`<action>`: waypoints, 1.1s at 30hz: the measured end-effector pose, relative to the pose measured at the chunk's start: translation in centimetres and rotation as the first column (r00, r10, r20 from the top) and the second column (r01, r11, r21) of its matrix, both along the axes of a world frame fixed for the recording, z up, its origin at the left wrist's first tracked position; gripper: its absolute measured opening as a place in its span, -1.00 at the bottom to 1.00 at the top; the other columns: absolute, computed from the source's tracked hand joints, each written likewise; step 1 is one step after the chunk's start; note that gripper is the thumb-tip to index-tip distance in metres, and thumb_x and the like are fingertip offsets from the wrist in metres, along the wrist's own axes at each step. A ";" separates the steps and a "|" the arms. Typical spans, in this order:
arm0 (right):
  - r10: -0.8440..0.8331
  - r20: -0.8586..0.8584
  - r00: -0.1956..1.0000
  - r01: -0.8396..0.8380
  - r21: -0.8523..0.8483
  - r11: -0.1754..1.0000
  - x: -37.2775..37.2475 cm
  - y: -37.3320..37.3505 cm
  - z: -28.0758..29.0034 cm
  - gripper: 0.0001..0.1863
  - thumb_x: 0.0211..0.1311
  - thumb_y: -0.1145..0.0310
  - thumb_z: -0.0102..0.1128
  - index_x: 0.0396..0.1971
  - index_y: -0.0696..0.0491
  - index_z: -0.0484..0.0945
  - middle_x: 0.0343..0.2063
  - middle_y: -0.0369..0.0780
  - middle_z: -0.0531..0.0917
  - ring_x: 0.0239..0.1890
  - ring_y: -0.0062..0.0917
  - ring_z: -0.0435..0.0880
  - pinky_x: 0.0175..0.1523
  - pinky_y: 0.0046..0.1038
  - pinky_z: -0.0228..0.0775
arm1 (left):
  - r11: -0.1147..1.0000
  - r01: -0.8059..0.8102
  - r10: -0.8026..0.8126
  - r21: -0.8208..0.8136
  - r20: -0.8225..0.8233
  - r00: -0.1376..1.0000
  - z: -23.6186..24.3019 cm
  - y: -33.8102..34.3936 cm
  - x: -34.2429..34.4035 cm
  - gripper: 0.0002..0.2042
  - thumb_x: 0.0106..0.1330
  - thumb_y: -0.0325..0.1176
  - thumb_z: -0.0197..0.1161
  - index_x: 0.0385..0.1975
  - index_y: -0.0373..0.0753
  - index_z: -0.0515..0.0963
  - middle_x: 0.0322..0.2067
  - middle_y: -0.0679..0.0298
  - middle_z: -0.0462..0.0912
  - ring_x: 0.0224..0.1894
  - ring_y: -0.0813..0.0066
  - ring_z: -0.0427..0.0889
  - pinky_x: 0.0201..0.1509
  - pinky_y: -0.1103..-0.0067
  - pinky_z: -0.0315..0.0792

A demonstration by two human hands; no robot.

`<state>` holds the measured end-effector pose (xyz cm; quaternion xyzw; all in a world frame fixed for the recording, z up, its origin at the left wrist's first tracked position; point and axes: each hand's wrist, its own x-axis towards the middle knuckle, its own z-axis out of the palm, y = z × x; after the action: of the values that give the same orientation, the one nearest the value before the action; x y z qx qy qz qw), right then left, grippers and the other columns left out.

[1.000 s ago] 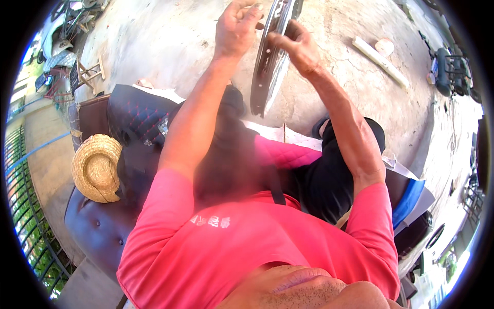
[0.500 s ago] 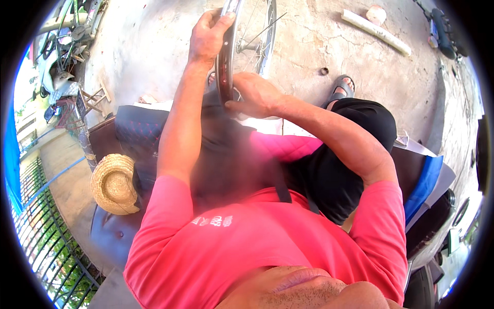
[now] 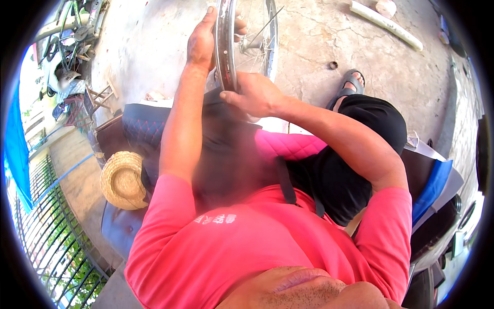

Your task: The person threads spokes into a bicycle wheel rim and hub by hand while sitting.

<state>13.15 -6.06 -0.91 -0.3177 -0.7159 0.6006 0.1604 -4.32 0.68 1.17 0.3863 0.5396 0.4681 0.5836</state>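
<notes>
A spoked metal bicycle wheel rim point(image 3: 225, 46) stands upright, edge-on, in front of me over the concrete floor. My left hand point(image 3: 203, 38) grips the rim high on its left side, fingers wrapped over the edge. My right hand point(image 3: 252, 95) holds the rim lower down, near its bottom, thumb toward the metal. The hub and spokes point(image 3: 254, 38) show to the right of the rim. I sit in a pink shirt and black shorts.
A straw hat point(image 3: 122, 180) lies on a dark quilted seat point(image 3: 144, 126) at my left. A white pipe point(image 3: 386, 23) lies on the cracked concrete at the upper right. My sandalled foot point(image 3: 350, 85) rests on the floor. A metal fence point(image 3: 41, 232) runs along the left.
The wheel has turned from a tilted flat view to edge-on and come nearer. My right hand has slid from the top of the rim down to its lower part.
</notes>
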 end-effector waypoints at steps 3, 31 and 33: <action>-0.033 -0.025 0.999 0.030 -0.122 0.992 -0.1 -0.1 0.0 -0.60 0.31 0.08 0.25 -0.13 0.15 0.56 -0.31 0.09 0.70 -0.15 0.05 0.69 0.01 -0.07 0.49 | 0.995 -0.025 0.031 -0.091 0.070 0.997 -1.9 1.1 -0.3 -0.35 0.60 0.13 -0.20 0.19 -0.42 0.50 -0.08 0.02 0.72 -0.11 0.21 0.73 0.01 0.39 0.57; -0.212 -0.097 0.972 0.188 -0.215 0.959 7.0 2.9 1.0 -0.68 0.31 0.19 0.27 -0.21 0.19 0.59 -0.34 0.05 0.70 -0.19 -0.08 0.71 0.00 -0.16 0.48 | 0.828 0.485 -0.545 -0.282 -0.607 0.578 -3.8 -0.4 -2.3 -0.72 0.34 -0.31 0.34 -0.03 -0.30 0.65 -0.13 0.23 0.73 -0.10 0.44 0.68 0.04 0.47 0.53; -0.197 -0.107 0.975 0.171 -0.212 0.962 7.7 3.4 1.1 -0.65 0.35 0.15 0.25 -0.12 0.15 0.60 -0.28 0.02 0.71 -0.16 -0.15 0.72 0.00 -0.20 0.50 | 0.715 0.566 -0.698 -0.410 -0.442 0.562 -4.0 -1.8 -1.7 -0.67 0.27 -0.29 0.42 -0.02 -0.29 0.65 -0.13 0.22 0.74 -0.08 0.46 0.67 0.04 0.47 0.55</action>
<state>20.85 -2.71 0.17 -0.3586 -0.6071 0.6715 0.2280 -5.99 -1.11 -2.81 0.6077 0.5600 0.0248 0.5626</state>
